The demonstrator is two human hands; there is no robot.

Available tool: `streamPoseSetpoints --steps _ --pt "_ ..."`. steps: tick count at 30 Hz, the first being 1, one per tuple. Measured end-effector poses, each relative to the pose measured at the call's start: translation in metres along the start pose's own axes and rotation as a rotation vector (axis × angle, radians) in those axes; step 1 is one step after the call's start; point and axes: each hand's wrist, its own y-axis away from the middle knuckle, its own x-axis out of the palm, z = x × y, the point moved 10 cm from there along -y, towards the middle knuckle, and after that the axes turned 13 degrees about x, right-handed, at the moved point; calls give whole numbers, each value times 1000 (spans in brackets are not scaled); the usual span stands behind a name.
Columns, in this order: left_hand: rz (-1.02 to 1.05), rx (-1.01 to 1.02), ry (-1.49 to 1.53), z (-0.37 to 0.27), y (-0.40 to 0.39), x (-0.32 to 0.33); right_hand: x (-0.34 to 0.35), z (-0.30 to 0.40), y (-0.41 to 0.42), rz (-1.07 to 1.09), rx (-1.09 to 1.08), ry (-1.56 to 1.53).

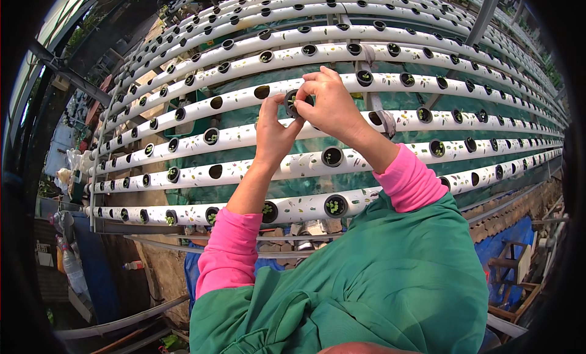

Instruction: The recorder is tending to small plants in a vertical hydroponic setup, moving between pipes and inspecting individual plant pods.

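My left hand [277,134] holds a small black net cup [291,107] with green seedlings by its side, above a white hydroponic pipe [240,96]. The thumb and forefinger of my right hand [327,97] meet at the cup's mouth, by the seedlings; whether they pinch a leaf or stem is hidden. Two uncovered round holes [262,92] show in the pipe to the left of my hands. Nearer to me, other pipes carry black cups with seedlings, one [331,156] below my hands and another [335,206] close to my green apron.
Long rows of white pipes with cups run across the view. Grey metal posts [485,17] stand among them, and a grey rail [103,152] crosses the pipes' left ends. Plastic bottles [71,264] lie at the lower left, a wooden frame [510,262] at the lower right.
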Motion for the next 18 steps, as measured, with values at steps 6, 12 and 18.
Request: streamPoseSetpoints --steps 6,12,18 --pt "26 -66 78 4 4 3 -2 -2 0 22 0 -15" --pt "23 -99 133 11 8 6 -3 -2 -1 71 28 -55" --pt "39 -118 145 24 12 10 -3 -2 0 71 13 -62"
